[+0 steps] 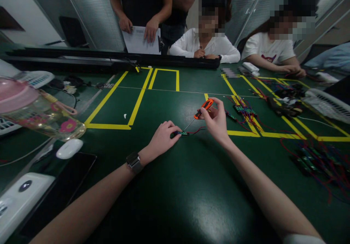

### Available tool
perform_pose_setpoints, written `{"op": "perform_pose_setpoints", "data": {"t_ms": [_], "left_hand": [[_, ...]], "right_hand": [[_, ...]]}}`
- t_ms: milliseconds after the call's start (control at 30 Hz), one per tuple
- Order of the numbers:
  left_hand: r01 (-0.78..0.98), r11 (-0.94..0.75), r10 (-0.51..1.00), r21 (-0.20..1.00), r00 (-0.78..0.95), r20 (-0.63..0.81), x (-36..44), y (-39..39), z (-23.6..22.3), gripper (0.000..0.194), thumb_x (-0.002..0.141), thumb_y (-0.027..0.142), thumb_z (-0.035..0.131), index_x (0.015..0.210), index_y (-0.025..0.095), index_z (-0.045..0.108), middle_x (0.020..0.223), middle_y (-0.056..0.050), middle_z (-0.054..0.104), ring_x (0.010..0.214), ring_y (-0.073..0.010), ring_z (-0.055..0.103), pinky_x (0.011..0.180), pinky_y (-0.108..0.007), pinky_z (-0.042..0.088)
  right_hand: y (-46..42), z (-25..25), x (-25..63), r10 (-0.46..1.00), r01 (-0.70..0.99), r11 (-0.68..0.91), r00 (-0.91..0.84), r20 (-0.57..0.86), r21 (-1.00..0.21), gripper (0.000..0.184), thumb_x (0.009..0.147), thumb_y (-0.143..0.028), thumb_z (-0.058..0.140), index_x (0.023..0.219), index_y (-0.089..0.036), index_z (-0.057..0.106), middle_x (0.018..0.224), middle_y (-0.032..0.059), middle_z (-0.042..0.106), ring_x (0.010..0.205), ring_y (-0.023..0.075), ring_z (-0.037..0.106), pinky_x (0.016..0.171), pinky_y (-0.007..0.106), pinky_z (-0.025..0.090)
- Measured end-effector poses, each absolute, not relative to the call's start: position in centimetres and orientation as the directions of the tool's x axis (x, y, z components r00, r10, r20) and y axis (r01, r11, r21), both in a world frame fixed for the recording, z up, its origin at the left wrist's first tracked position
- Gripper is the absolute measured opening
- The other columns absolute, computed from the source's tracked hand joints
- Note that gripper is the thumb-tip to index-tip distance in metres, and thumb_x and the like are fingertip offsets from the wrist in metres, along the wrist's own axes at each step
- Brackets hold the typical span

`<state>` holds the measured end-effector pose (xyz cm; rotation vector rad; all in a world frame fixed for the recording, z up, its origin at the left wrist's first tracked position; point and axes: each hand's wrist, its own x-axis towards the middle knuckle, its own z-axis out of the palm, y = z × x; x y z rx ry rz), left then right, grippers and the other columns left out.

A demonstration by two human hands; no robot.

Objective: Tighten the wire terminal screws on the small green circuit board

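Observation:
My left hand (163, 137), with a dark watch (133, 162) on its wrist, grips the left end of a small green circuit board (185, 133) on the table. Red and dark wires run from the board's right end toward my other hand. An orange and black screwdriver (204, 108) is held by its handle in my right hand (216, 120), slanting down to the left. Its thin shaft reaches the board, and the tip meets it close to my left fingertips. Whether the tip sits in a screw is too small to tell.
Wired boards lie in a cluster (244, 109) beyond my right hand and in a larger pile (319, 160) at right. Yellow tape (109, 126) marks the green table (175, 193). A pink-lidded bottle (41, 112), a white case (69, 148) and a phone (65, 182) are at left. People are across the table.

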<state>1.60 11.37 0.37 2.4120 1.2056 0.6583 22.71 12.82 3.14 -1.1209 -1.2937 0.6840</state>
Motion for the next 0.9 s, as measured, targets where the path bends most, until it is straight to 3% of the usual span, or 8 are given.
{"op": "perform_pose_setpoints", "data": {"t_ms": [267, 467, 567, 700, 800, 900], "left_hand": [[0.641, -0.570, 0.813, 0.514, 0.528, 0.244, 1.6, 11.4, 0.3, 0.016, 0.093, 0.026, 0.059, 0.104, 0.021, 0.071, 0.100, -0.004, 0.061, 0.093, -0.0214, 0.057, 0.084, -0.038, 0.049], [0.635, -0.578, 0.810, 0.513, 0.524, 0.265, 1.6, 11.4, 0.2, 0.015, 0.093, 0.025, 0.060, 0.102, 0.020, 0.070, 0.099, -0.004, 0.061, 0.092, -0.0211, 0.057, 0.083, -0.038, 0.048], [0.638, -0.572, 0.814, 0.515, 0.519, 0.262, 1.6, 11.5, 0.1, 0.015, 0.092, 0.025, 0.061, 0.102, 0.020, 0.070, 0.099, -0.004, 0.061, 0.092, -0.0213, 0.057, 0.082, -0.038, 0.048], [0.643, -0.579, 0.811, 0.501, 0.518, 0.272, 1.7, 11.5, 0.0, 0.014, 0.091, 0.025, 0.062, 0.101, 0.021, 0.071, 0.098, -0.005, 0.061, 0.093, -0.0217, 0.057, 0.083, -0.038, 0.047], [0.638, -0.591, 0.804, 0.494, 0.518, 0.292, 1.7, 11.6, -0.3, 0.014, 0.091, 0.024, 0.062, 0.101, 0.021, 0.071, 0.097, -0.004, 0.061, 0.093, -0.0215, 0.056, 0.083, -0.037, 0.047], [0.633, -0.596, 0.800, 0.494, 0.518, 0.302, 1.7, 11.6, -0.4, 0.013, 0.091, 0.024, 0.063, 0.100, 0.021, 0.071, 0.097, -0.004, 0.061, 0.093, -0.0214, 0.056, 0.083, -0.037, 0.046]], "right_hand": [[12.6, 3.4, 22.8, 0.891, 0.230, 0.393, 0.145, 0.431, -0.890, 0.041, 0.086, -0.034, 0.063, 0.119, -0.027, 0.041, 0.085, 0.0003, 0.064, 0.072, 0.0191, 0.071, 0.065, 0.036, 0.060], [11.4, 5.0, 22.7, 0.863, 0.223, 0.506, -0.108, 0.494, -0.833, 0.042, 0.088, -0.027, 0.061, 0.126, -0.028, 0.042, 0.097, 0.0021, 0.068, 0.084, 0.0188, 0.072, 0.080, 0.039, 0.060], [10.6, 5.6, 22.3, 0.813, 0.267, 0.582, -0.160, 0.560, -0.768, 0.038, 0.087, -0.024, 0.062, 0.123, -0.028, 0.049, 0.107, 0.0038, 0.068, 0.092, 0.0195, 0.071, 0.087, 0.041, 0.058], [9.6, 6.2, 21.4, 0.747, 0.391, 0.639, -0.110, 0.656, -0.663, 0.023, 0.086, -0.023, 0.066, 0.109, -0.026, 0.063, 0.101, 0.0046, 0.069, 0.093, 0.0210, 0.067, 0.089, 0.042, 0.054], [9.2, 6.6, 20.8, 0.780, 0.283, 0.610, -0.049, 0.624, -0.740, 0.013, 0.091, -0.027, 0.060, 0.103, -0.027, 0.066, 0.099, 0.0040, 0.068, 0.090, 0.0190, 0.065, 0.084, 0.038, 0.055], [8.9, 7.0, 20.4, 0.832, 0.154, 0.554, -0.136, 0.538, -0.818, 0.020, 0.097, -0.031, 0.052, 0.111, -0.028, 0.065, 0.103, 0.0045, 0.067, 0.093, 0.0182, 0.066, 0.084, 0.036, 0.055]]}}
